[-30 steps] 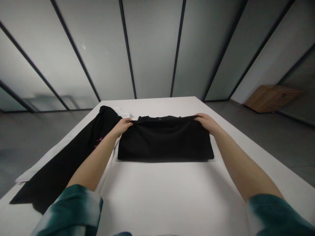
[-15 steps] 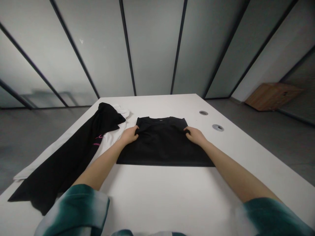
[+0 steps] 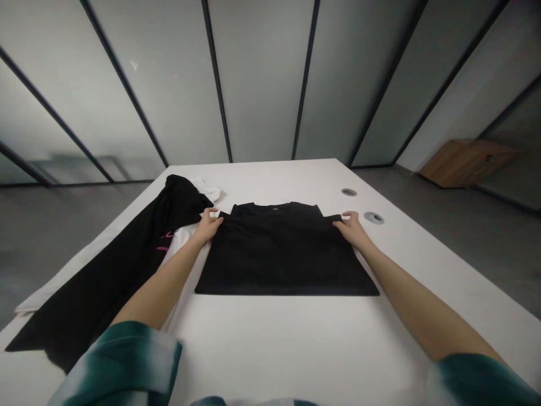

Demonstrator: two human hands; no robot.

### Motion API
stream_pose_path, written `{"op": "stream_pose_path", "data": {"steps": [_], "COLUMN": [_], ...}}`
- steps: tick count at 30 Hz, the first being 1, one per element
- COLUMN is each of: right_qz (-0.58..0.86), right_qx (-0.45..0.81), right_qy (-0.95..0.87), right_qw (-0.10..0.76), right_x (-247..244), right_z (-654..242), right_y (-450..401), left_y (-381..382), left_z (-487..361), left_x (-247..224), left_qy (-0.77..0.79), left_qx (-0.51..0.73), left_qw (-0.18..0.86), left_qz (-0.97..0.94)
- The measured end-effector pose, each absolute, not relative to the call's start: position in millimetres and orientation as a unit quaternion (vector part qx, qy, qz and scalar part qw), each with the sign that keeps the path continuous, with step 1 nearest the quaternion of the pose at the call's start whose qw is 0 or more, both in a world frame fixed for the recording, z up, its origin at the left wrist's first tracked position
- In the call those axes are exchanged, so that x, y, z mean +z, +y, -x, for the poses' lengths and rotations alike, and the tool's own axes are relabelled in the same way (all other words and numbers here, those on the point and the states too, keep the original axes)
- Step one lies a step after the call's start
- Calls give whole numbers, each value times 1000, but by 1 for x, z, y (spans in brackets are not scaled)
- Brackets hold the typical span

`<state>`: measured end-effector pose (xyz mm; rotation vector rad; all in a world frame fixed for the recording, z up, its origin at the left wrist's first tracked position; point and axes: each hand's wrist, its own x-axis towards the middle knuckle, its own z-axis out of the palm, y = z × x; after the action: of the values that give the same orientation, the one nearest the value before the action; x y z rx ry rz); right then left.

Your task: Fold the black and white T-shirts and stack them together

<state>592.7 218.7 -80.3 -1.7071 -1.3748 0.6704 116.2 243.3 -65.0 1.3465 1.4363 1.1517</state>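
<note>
A black T-shirt (image 3: 283, 254) lies flat on the white table (image 3: 279, 338), its neckline at the far side and its straight hem toward me. Its short sleeves stick out at both sides. My left hand (image 3: 208, 226) pinches the edge of the left sleeve, close to the clothes at the left. The right sleeve's edge is between the thumb and fingers of my right hand (image 3: 351, 229).
Another black garment (image 3: 114, 270) with pink print lies along the table's left side, over white cloth (image 3: 209, 190). Two round metal grommets (image 3: 374, 217) are set in the table at the right. A wooden box (image 3: 465, 162) stands on the floor beyond.
Both hands have moved outward, away from each other, and the sleeves now stick out from the shirt's sides. The hem now lies slightly nearer to me in view.
</note>
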Motion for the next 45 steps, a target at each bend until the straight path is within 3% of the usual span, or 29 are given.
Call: {"op": "stream_pose_path", "data": {"steps": [7,14,18,22,29,35,39,42,45], "right_qz": [653,635,638,645,704,634,508,409,404], "right_qx": [147,55,9,-11,64,-1,25,70,76], "right_qy": [-665,-630,-623,-658,-698,-761,-847,-903,-908], "right_qw": [331,444,453,390,114,140,153,114,86], "right_x": [-62,-41,-28,-23,-42,-52,-45,-44,-47], "right_z": [-588,-585,-586,-581,-559,-534,-494,-467,-459], "right_y": [203,208,234,273,300,266,211,171,156], "left_y": [240,235,250,282,309,268,248,244,243], "left_z": [-112,-119,-124,-123,-124,-151,-170,-176,-180], "left_x": [-58,-36,-24,-19,-48,-60,-62,-68,-71], "left_qy": [558,591,597,611,679,580,475,470,503], "left_qx": [365,464,484,450,219,196,116,76,75], "left_qw": [317,179,117,106,142,6,39,70,71], "left_qz": [-674,-635,-629,-642,-686,-790,-871,-876,-858]}}
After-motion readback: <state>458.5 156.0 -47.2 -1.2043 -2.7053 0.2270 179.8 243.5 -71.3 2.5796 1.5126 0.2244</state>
